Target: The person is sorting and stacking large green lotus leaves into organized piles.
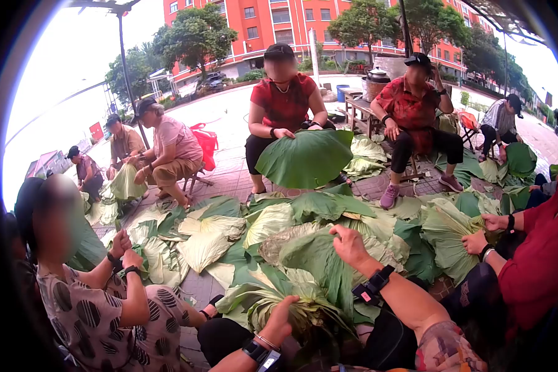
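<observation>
My left hand (278, 322) is closed at the near edge of a gathered stack of lotus leaves (260, 297), its thumb on top. The stack's folds fan out from that grip, pale green with some browned parts. Higher and to the right, my right hand (351, 248) is closed by the upper edge of a single green lotus leaf (319, 260), which hangs down beside the stack. The fingertips of that hand are partly hidden. Both my wrists carry dark bands with small devices.
Lotus leaves (214, 229) cover the paving in front of me. A person opposite holds a large leaf (307, 158); another person's hands (477, 239) grip leaves at right. A patterned-clothed person (99, 304) sits close at left. Behind stands a wooden table (359, 111).
</observation>
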The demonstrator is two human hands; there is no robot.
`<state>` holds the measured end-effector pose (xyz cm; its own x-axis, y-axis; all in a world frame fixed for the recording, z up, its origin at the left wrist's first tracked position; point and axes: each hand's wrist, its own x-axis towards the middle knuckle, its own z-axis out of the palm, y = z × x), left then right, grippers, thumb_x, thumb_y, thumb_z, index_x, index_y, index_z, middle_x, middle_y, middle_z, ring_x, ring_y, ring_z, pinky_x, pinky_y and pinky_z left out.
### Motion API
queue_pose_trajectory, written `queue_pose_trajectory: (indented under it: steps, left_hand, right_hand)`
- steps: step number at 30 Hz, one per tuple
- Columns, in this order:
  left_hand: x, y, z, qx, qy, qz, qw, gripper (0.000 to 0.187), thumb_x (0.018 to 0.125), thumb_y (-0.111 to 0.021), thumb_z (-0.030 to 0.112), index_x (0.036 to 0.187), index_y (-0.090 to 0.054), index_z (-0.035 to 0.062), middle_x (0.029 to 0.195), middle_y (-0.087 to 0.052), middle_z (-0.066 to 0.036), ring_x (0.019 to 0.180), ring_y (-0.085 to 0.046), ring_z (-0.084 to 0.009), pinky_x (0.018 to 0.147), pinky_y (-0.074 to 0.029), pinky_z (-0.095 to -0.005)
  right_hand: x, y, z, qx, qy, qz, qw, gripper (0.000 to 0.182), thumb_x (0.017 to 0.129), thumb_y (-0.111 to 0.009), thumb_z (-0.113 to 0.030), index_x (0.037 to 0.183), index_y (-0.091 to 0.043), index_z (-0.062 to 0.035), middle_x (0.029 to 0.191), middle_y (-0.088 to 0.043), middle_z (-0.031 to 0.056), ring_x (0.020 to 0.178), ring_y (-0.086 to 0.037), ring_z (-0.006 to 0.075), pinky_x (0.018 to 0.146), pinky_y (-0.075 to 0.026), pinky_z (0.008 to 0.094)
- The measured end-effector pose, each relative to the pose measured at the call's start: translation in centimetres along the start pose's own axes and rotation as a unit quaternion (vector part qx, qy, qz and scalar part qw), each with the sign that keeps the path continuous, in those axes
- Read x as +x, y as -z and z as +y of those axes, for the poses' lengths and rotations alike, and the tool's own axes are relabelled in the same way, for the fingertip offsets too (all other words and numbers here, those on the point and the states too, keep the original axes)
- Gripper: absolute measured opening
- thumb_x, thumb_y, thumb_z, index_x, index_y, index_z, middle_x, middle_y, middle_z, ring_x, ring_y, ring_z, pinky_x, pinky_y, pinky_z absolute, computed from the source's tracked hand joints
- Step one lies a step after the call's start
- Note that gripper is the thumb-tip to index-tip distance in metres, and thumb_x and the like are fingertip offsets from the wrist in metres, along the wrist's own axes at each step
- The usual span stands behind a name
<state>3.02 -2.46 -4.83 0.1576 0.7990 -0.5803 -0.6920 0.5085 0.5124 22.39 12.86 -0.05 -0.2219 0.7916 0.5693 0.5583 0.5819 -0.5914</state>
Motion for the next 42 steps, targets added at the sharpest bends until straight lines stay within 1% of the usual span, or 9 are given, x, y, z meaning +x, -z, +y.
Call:
queue_pose_trajectory:
  steps: [5, 11, 14, 18, 20, 23, 30, 33, 42]
  left_hand:
    - [0.6, 0.7, -0.2, -0.016, -0.012, 0.0, 1.0, 0.025, 0.077, -0.058, 0.014, 0.094, -0.055, -0.0033, 0.091, -0.063, -0.015, 0.08, -0.061, -0.0268, 0.076, -0.05, -0.0366]
    - [-0.2, 0.1, -0.2, -0.021, 0.006, -0.025, 0.999, 0.024, 0.077, -0.057, 0.014, 0.093, -0.056, -0.0044, 0.088, -0.063, -0.015, 0.077, -0.061, -0.0271, 0.075, -0.05, -0.0368]
    - [-0.4, -0.3, -0.3, -0.024, 0.001, -0.023, 0.999, 0.023, 0.078, -0.056, 0.015, 0.091, -0.057, -0.0039, 0.086, -0.063, -0.014, 0.075, -0.062, -0.0266, 0.073, -0.051, -0.0363]
    - [-1.1, -0.9, -0.2, -0.02, -0.01, -0.006, 1.0, 0.02, 0.078, -0.057, 0.016, 0.088, -0.058, -0.002, 0.082, -0.064, -0.012, 0.071, -0.062, -0.0247, 0.07, -0.052, -0.0343]
    - [-0.1, -0.2, -0.6, -0.056, 0.003, -0.023, 0.998, 0.02, 0.079, -0.056, 0.017, 0.087, -0.059, -0.0008, 0.08, -0.064, -0.011, 0.069, -0.062, -0.0235, 0.066, -0.052, -0.0342]
    - [1.3, 0.8, -0.9, -0.06, 0.013, -0.039, 0.997, 0.021, 0.08, -0.055, 0.02, 0.089, -0.058, 0.0015, 0.079, -0.065, -0.01, 0.066, -0.063, -0.0232, 0.067, -0.053, -0.0355]
    - [0.9, 0.5, -0.8, -0.052, -0.014, -0.028, 0.998, 0.019, 0.081, -0.054, 0.02, 0.086, -0.058, 0.0024, 0.078, -0.064, -0.01, 0.065, -0.063, -0.0218, 0.063, -0.054, -0.0341]
    - [1.1, 0.4, -0.6, -0.066, -0.003, -0.017, 0.998, 0.016, 0.078, -0.057, 0.017, 0.084, -0.057, 0.0015, 0.077, -0.062, -0.008, 0.063, -0.061, -0.0197, 0.059, -0.051, -0.0295]
    - [2.0, 0.8, -0.7, -0.063, 0.003, -0.024, 0.998, 0.02, 0.082, -0.053, 0.02, 0.089, -0.057, 0.0018, 0.08, -0.064, -0.011, 0.068, -0.063, -0.0229, 0.064, -0.054, -0.0341]
  right_hand:
    - [1.6, 3.4, -0.5, -0.073, 0.094, 0.192, 0.974, 0.025, 0.071, -0.051, 0.007, 0.094, -0.058, -0.0029, 0.085, -0.061, 0.0162, 0.079, -0.059, 0.0312, 0.07, -0.048, 0.0362]
    - [1.7, 3.2, -0.1, -0.19, 0.195, 0.184, 0.945, 0.033, 0.064, -0.053, 0.004, 0.095, -0.059, -0.0029, 0.09, -0.061, 0.014, 0.089, -0.057, 0.0302, 0.075, -0.047, 0.038]
    - [0.4, 1.3, 1.0, -0.194, 0.119, -0.082, 0.97, 0.028, 0.072, -0.052, -0.002, 0.099, -0.059, -0.0023, 0.1, -0.057, 0.0177, 0.099, -0.051, 0.0332, 0.083, -0.042, 0.0384]
    - [-1.8, -1.7, 1.2, -0.164, 0.113, -0.186, 0.962, 0.031, 0.075, -0.057, -0.007, 0.106, -0.058, -0.0019, 0.1, -0.059, 0.0173, 0.097, -0.055, 0.0285, 0.084, -0.043, 0.0335]
    - [-2.0, -1.4, -2.1, 0.08, -0.101, -0.416, 0.9, 0.035, 0.079, -0.06, -0.014, 0.112, -0.056, -0.0017, 0.1, -0.061, 0.013, 0.094, -0.057, 0.0191, 0.085, -0.042, 0.0282]
    - [-3.6, -1.7, -4.5, 0.218, -0.096, -0.514, 0.824, 0.038, 0.082, -0.061, -0.026, 0.111, -0.057, -0.0024, 0.095, -0.064, 0.0084, 0.087, -0.058, 0.0132, 0.08, -0.044, 0.0274]
    - [-3.3, -1.3, -5.0, 0.289, -0.159, -0.558, 0.762, 0.033, 0.082, -0.061, -0.019, 0.111, -0.058, -0.0034, 0.1, -0.062, 0.0025, 0.092, -0.054, 0.0094, 0.084, -0.041, 0.0254]
    - [-3.1, -0.8, -5.1, 0.258, -0.037, -0.562, 0.785, 0.035, 0.081, -0.063, -0.019, 0.113, -0.057, -0.0045, 0.104, -0.061, 0.0024, 0.096, -0.053, 0.0098, 0.087, -0.04, 0.0254]
    - [-4.0, -1.2, -4.7, 0.31, -0.127, -0.537, 0.774, 0.028, 0.087, -0.055, -0.019, 0.11, -0.059, -0.004, 0.098, -0.061, 0.0008, 0.091, -0.051, 0.0067, 0.081, -0.041, 0.0228]
